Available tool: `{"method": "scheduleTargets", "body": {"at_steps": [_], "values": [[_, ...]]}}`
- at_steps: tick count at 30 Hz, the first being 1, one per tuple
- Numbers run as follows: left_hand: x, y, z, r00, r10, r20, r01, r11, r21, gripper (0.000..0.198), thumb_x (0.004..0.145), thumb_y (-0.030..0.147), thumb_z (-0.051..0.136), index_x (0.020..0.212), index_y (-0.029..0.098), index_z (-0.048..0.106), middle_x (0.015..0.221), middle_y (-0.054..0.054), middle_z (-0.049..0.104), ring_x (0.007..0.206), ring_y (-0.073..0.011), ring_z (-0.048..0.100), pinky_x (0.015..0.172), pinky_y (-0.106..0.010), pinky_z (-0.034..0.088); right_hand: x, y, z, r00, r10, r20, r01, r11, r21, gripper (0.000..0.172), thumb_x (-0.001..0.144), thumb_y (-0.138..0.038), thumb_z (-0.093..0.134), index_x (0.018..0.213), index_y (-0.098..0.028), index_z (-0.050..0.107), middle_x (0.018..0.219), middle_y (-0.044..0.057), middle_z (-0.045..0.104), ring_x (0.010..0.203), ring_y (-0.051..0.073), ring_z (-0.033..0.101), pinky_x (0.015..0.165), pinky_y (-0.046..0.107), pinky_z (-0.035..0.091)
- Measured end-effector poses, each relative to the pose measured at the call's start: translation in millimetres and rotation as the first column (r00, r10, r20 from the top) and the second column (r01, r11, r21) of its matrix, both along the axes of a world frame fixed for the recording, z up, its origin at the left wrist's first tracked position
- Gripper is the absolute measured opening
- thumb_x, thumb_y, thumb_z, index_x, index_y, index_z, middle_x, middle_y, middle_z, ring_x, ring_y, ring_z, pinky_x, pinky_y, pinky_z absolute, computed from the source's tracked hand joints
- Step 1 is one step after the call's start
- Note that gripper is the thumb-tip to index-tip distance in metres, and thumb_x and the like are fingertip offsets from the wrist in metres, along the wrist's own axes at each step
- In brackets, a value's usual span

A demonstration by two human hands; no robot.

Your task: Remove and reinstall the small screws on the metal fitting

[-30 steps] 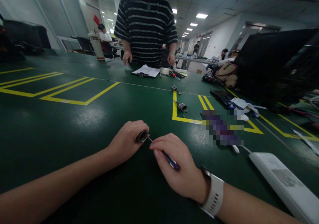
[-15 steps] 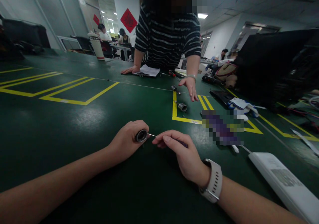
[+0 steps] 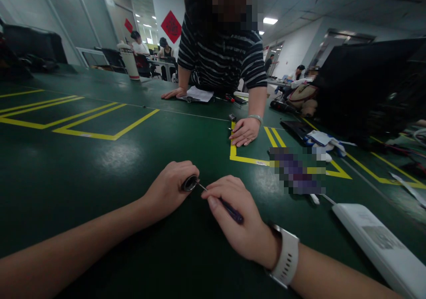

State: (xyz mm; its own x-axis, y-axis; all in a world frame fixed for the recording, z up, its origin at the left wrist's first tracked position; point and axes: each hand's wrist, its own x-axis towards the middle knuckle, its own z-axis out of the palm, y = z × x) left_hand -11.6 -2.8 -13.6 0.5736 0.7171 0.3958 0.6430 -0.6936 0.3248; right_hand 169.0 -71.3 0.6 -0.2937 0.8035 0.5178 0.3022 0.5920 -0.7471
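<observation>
My left hand (image 3: 171, 183) is closed round a small round metal part (image 3: 190, 183), its hollow open end facing me. Between the fingers of my right hand (image 3: 233, 214) is a screwdriver (image 3: 234, 212) with a dark purple handle and a thin shaft. The shaft's tip points at the rim of the metal part; whether it touches is too small to tell. Across the table, another person's hand (image 3: 245, 131) lies over the spot beside a yellow tape line, covering what is under it. A second small metal part (image 3: 232, 117) sits just behind that hand.
A white power strip (image 3: 372, 232) lies at the right, near a blurred purple object (image 3: 294, 170). Gloves (image 3: 324, 141) and a clipboard with paper (image 3: 198, 94) are farther back. A white bottle (image 3: 129, 61) stands at the far left. Yellow tape marks the green table (image 3: 109, 192).
The other person's hand has come down and left onto the metal pieces there. My right hand has turned, tilting the screwdriver handle down toward me. My left hand has hardly moved.
</observation>
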Motion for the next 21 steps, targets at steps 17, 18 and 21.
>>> {"method": "scheduleTargets", "body": {"at_steps": [17,18,21], "values": [[2,1,3.0,0.999,-0.006,0.040,0.009,0.998,-0.059,0.011,0.077,0.016,0.049,0.066,0.017,0.047,0.064,0.003,0.051,0.061,-0.0127,0.047,0.059,-0.027,0.033,7,10,-6.2,0.978,0.007,-0.209,-0.051,0.978,-0.204,0.020,0.085,-0.019,0.049,0.086,-0.018,0.068,0.086,0.006,0.066,0.083,0.018,0.059,0.077,0.034,0.044],[2,1,2.7,0.999,-0.001,0.036,0.003,0.999,-0.051,0.011,0.076,0.015,0.049,0.066,0.017,0.047,0.064,0.003,0.050,0.061,-0.0126,0.047,0.059,-0.027,0.033,5,7,-4.8,0.989,0.011,-0.148,-0.029,0.992,-0.120,0.019,0.084,-0.017,0.049,0.088,-0.018,0.068,0.085,0.006,0.066,0.083,0.018,0.059,0.077,0.034,0.044],[1,0,1.4,1.000,0.002,0.015,-0.002,1.000,-0.026,0.010,0.075,0.012,0.049,0.066,0.017,0.047,0.064,0.003,0.050,0.062,-0.0126,0.047,0.060,-0.027,0.032,1,0,-2.3,1.000,0.009,-0.015,-0.008,0.999,0.034,0.020,0.083,-0.013,0.049,0.091,-0.018,0.066,0.085,0.005,0.066,0.083,0.018,0.058,0.079,0.036,0.042]]}}
